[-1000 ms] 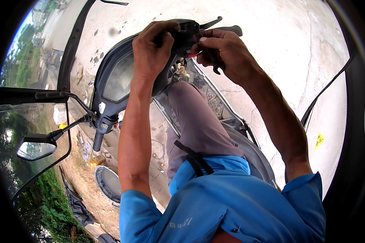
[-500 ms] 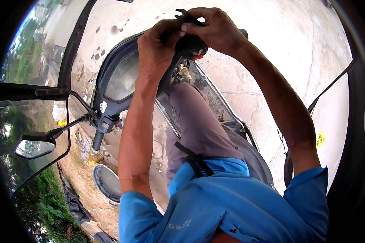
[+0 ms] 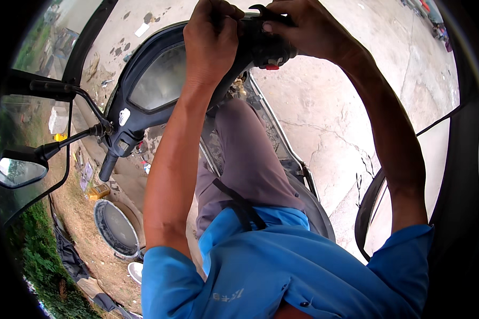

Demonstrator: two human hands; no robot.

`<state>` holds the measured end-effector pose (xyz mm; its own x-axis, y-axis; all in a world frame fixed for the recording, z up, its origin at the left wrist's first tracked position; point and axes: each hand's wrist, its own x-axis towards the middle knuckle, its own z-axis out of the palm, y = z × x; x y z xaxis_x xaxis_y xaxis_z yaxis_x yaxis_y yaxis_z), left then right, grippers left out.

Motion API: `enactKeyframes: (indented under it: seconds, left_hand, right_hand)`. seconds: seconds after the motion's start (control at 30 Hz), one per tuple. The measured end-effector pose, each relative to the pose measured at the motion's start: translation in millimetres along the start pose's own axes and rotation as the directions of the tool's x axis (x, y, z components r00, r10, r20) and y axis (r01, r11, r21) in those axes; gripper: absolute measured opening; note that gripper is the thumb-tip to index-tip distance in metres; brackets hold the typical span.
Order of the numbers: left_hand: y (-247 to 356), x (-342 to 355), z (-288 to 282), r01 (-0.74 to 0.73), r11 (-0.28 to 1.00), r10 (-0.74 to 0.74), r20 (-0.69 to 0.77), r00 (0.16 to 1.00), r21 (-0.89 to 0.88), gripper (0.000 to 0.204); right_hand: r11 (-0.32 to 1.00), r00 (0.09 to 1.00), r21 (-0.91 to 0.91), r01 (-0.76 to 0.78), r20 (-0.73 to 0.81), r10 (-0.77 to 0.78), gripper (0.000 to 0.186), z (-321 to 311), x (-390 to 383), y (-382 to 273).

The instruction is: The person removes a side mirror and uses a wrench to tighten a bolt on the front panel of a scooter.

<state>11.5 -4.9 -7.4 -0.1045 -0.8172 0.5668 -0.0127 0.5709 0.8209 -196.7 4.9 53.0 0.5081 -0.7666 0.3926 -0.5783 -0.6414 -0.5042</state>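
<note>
I sit astride a scooter with a dark front cowl (image 3: 123, 103), both arms stretched to the right end of its handlebar (image 3: 274, 56). My right hand (image 3: 314, 29) grips a black open-ended wrench (image 3: 257, 9), its jaw poking out to the left past my thumb. My left hand (image 3: 210, 40) is closed at the top of the view, just left of the wrench, its fingertips curled over something small that I cannot make out. Below my hands a red switch (image 3: 272, 67) shows on the handlebar housing.
A left mirror (image 3: 18, 171) and grip (image 3: 107, 166) stand at the left, framed by a canopy with clear panels. On the ground lie a large grey basin (image 3: 117, 228), a yellow container (image 3: 98, 192) and scattered litter. Concrete surrounds the scooter; plants grow at lower left.
Both hands have moved upward in the view. The wrench, earlier pointing down below my right hand, has swung up above my fingers. The scene has shifted slightly left.
</note>
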Motion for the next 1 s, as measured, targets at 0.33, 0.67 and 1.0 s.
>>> enactKeyframes:
  seconds: [0.33, 0.67, 1.0]
  left_hand:
    - [12.1, -0.7, 3.0, 0.033, 0.992, -0.03, -0.026, 0.999, 0.123, 0.012]
    - [20.2, -0.1, 3.4, 0.057, 0.986, -0.05, -0.047, 0.998, 0.156, 0.015]
    - [25.8, -0.3, 2.3, 0.079, 0.968, -0.068, -0.052, 0.996, 0.24, 0.011]
  right_hand:
    - [0.989, 0.995, -0.146, -0.02, 0.089, 0.033, 0.022, -2.0, 10.3, -1.0]
    - [0.986, 0.998, -0.166, 0.013, 0.059, -0.004, 0.031, 5.0, 14.3, 5.5]
    - [0.955, 0.974, 0.206, -0.213, 0.12, 0.191, 0.019, 4.9, 7.8, -12.4]
